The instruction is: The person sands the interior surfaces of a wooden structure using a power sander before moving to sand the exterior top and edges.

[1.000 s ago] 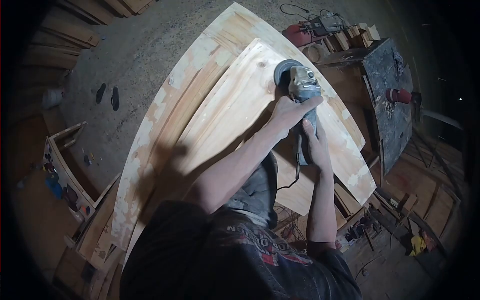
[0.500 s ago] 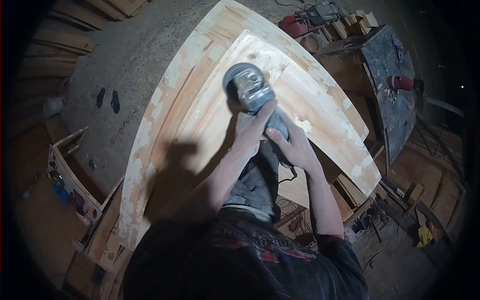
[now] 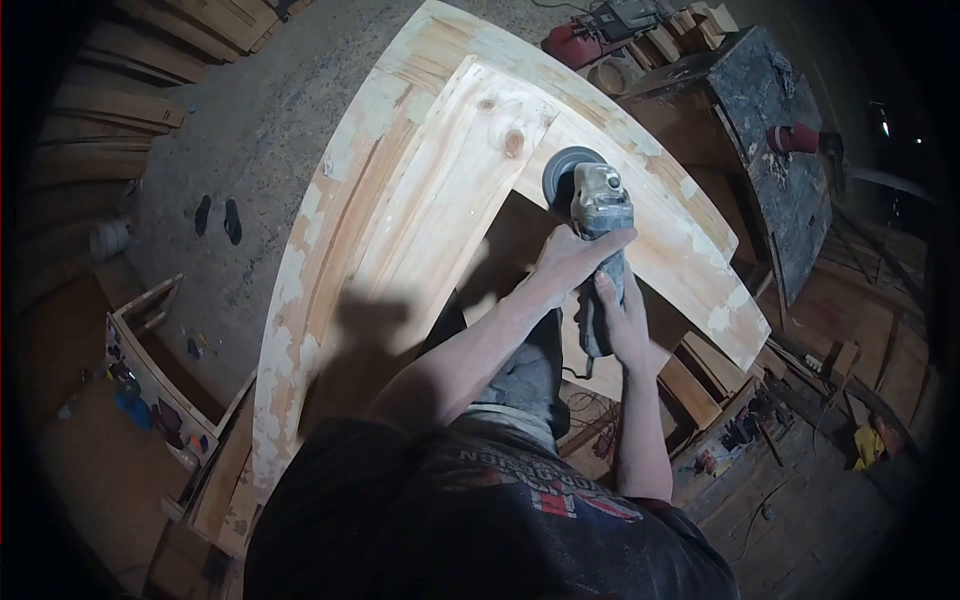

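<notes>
An angle grinder [image 3: 600,205] with a round grey sanding disc [image 3: 560,178] is over the right arm of a pale, pointed wooden frame [image 3: 460,130]. The disc appears to lie on or just over the wood. My left hand [image 3: 575,255] wraps around the grinder's body behind its metal head. My right hand [image 3: 625,315] is closed around the rear body, from which a dark cord hangs. Pale filler patches [image 3: 335,160] mark the frame's outer band, and knots show near its tip.
A dark-topped bench [image 3: 770,150] with a red container [image 3: 797,138] stands at right. Stacked curved boards [image 3: 140,65] lie at upper left. Two dark slippers [image 3: 232,222] are on the floor. Tools and wood scraps [image 3: 735,435] lie at lower right.
Both hands have moved the grinder right and slightly down, from the frame's left arm near the tip to its right arm. The knots and inner corner are now uncovered.
</notes>
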Motion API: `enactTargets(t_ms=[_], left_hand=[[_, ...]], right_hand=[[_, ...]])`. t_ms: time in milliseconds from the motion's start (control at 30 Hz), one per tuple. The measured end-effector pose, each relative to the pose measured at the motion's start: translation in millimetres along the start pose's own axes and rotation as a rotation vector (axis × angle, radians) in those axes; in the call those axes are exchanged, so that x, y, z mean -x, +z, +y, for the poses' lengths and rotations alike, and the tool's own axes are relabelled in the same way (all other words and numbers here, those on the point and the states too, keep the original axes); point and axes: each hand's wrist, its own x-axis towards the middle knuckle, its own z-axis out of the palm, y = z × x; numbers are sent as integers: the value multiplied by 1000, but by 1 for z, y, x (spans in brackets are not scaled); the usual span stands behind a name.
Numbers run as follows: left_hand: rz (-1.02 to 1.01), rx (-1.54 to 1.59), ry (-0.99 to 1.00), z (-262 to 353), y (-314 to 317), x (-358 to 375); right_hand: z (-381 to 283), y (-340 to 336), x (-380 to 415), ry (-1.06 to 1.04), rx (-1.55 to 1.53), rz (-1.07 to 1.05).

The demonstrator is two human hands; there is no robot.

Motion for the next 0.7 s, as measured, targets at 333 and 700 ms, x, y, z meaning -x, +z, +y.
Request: enactTargets(t_ms=[333,700], left_hand=[[206,400,119,26,-59,36],[138,127,9,10,-21,2]], right_hand=[[-50,49,-28,-235,198,-154],[-43,2,-26,0,120,-134]])
